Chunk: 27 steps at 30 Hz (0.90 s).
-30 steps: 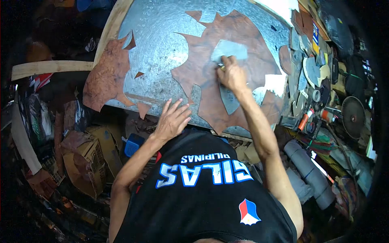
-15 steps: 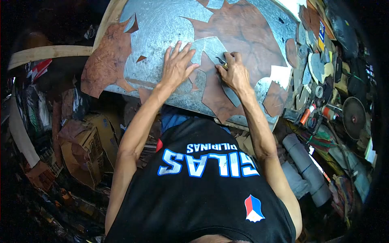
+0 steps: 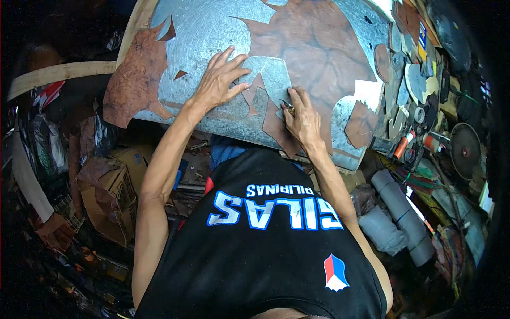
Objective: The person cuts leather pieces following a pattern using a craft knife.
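My left hand [image 3: 219, 80] lies spread on the metal-topped table [image 3: 202, 32], its thumb and fingertips beside a grey template [image 3: 273, 74]. My right hand [image 3: 303, 118] is closed round a small cutting knife [image 3: 288, 108], whose dark curved blade points up and left. It rests on the brown leather [image 3: 319, 58], at the lower right of the template. A narrow leather scrap [image 3: 253, 91] lies between the hands. How far the template reaches under my right hand is hidden.
Another brown leather piece [image 3: 139, 74] hangs over the table's left edge. A loose leather piece [image 3: 360, 125] and a white sheet [image 3: 367, 94] lie at the right. Beyond are templates, an orange bottle [image 3: 402, 146] and a round disc [image 3: 465, 152]. A cardboard box [image 3: 106, 194] stands lower left.
My right hand has moved down with the knife, toward the table's near edge. My left hand has shifted slightly left. The template sits a little lower and turned, and a strip under my right forearm is no longer visible.
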Tool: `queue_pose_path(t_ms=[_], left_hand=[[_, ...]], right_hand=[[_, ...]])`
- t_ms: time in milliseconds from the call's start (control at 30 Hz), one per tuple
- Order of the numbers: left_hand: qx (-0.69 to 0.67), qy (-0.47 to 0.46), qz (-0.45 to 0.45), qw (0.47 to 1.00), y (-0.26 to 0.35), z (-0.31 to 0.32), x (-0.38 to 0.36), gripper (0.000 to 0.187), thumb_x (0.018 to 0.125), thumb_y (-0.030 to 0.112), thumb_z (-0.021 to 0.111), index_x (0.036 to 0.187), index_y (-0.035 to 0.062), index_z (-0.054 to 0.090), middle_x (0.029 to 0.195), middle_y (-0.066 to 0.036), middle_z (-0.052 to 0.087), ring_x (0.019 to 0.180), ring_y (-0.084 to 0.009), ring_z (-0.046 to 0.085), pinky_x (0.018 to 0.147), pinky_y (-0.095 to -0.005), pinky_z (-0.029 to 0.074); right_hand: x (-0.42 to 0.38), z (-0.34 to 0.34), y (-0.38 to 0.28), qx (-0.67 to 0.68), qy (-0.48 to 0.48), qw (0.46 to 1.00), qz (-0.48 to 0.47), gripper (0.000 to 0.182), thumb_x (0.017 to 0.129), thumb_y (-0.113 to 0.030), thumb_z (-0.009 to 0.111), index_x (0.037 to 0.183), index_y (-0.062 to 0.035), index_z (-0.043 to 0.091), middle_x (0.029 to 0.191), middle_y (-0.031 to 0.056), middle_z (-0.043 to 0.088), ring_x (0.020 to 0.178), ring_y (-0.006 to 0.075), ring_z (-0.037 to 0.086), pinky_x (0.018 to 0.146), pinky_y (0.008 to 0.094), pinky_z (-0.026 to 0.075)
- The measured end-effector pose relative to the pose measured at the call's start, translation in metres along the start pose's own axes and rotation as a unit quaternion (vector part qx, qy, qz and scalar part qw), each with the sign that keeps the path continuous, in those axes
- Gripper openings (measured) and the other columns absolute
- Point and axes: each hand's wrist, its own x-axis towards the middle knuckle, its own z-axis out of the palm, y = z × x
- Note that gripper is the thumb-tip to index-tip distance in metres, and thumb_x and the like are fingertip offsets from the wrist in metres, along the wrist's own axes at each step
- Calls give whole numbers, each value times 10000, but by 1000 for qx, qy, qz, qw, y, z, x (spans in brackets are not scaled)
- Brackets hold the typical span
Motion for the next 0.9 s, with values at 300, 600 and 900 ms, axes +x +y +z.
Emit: queue_pose_path(t_ms=[300,600,900], left_hand=[[13,21,-19,1000,10,2,-11,393,833,397,703,1124,132,689,1435,-60,498,1406,-347,321,1153,-524,237],[-3,-18,11,1000,-4,-6,-8,380,829,403,709,1127,167,682,1464,-51,473,1426,-334,299,1170,-528,212],[-17,-28,49,998,-18,-8,-3,375,832,401,695,1125,165,684,1454,-30,480,1422,-327,304,1168,-538,223]], right_hand=[[3,-4,-4,-23,14,999,21,568,832,-307,723,1286,-30,524,1296,136,503,866,361,676,642,456,561],[3,-2,-2,-22,26,999,36,556,843,-293,717,1300,-38,530,1329,136,491,886,356,678,653,439,568],[-5,2,-3,-32,38,998,38,556,847,-282,717,1315,-45,534,1396,158,478,964,353,678,711,409,586]])
